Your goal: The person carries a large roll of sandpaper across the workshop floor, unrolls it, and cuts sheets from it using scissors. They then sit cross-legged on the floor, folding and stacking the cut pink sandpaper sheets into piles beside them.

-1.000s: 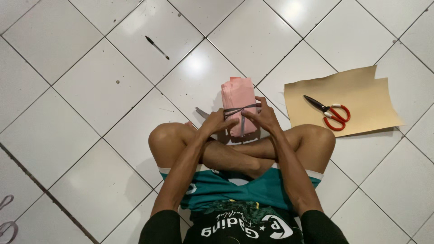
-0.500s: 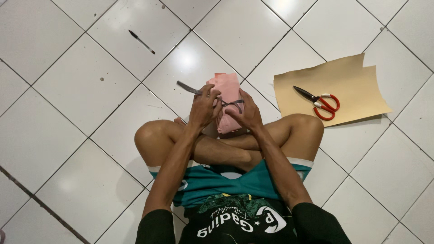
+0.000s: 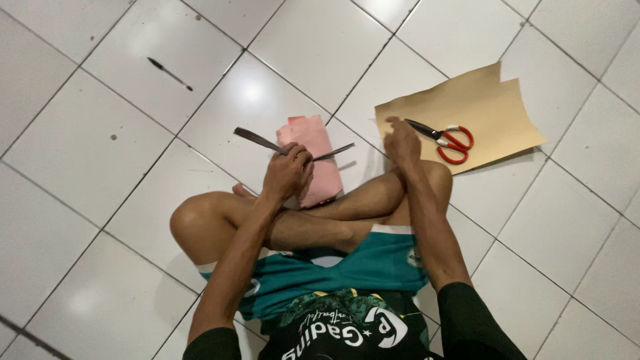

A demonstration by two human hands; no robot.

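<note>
Pink parcel (image 3: 313, 160) lies before my crossed legs; my left hand (image 3: 288, 175) is closed around the dark ribbon (image 3: 257, 141), which could slip loose while my open right hand (image 3: 402, 141) reaches toward the scissors (image 3: 445, 138).

Single head view, looking steeply down from above the crossed legs (image 3: 313, 220) onto the white tiled floor (image 3: 100, 147), moderately close.

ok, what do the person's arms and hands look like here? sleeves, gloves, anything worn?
Both hands are bare: no gloves, and no rings or watch that I can make out. The left hand and right hand come off bare forearms. Black sleeves cover the upper arms down to about the elbow, plain as far as visible.
</note>
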